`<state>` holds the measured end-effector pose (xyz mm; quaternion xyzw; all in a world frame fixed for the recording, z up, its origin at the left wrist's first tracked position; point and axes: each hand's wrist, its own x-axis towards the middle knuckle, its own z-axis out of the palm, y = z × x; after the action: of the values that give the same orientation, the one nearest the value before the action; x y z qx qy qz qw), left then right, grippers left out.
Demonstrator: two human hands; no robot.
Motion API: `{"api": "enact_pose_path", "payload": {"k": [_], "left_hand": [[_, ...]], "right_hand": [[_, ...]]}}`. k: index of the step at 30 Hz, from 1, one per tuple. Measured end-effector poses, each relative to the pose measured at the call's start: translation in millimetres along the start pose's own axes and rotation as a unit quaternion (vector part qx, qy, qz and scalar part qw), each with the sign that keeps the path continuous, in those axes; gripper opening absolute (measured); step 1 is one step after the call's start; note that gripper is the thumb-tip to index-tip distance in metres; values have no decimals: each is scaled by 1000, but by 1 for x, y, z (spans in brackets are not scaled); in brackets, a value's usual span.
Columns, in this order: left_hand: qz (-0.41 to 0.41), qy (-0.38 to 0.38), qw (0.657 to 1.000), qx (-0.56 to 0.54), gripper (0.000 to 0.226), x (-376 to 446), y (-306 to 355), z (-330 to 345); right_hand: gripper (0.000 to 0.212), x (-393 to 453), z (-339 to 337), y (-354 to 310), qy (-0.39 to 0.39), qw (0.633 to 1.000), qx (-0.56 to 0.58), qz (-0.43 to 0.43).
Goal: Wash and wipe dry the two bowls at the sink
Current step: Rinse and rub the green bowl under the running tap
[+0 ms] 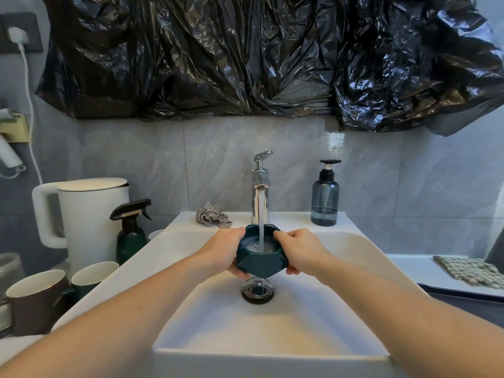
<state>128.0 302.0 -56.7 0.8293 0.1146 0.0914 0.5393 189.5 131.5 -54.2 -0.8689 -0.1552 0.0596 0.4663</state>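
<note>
Both hands held a teal bowl [260, 261] under the running tap [260, 195], right over the drain [257, 291] of the white sink [272, 331].

The left hand [227, 251] was wrapped around the bowl's left side, fingers curled underneath and thumb up at the rim; the right hand [300, 249] did the same on the other side, so it was gripped from both sides and kept upright. Water was hitting the inside and foaming up a bit, and a thin trickle ran off the bottom into the drain. A crumpled grey cloth [212, 215] sat on the sink's back ledge left of the tap, and a blue pump bottle [325, 197] on the right. Off to the left were a white kettle [87, 214], a dark green spray bottle [132, 233] and some mugs [38, 298]. A checked towel [469, 270] lay on the counter at far right.
</note>
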Motion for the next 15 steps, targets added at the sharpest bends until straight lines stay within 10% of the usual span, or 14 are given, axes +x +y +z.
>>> {"api": "enact_pose_path", "payload": {"k": [15], "left_hand": [[-14, 12, 1000, -3, 38, 3, 0, 1]], "right_hand": [[46, 2, 0, 1, -3, 1000, -14, 0]]}}
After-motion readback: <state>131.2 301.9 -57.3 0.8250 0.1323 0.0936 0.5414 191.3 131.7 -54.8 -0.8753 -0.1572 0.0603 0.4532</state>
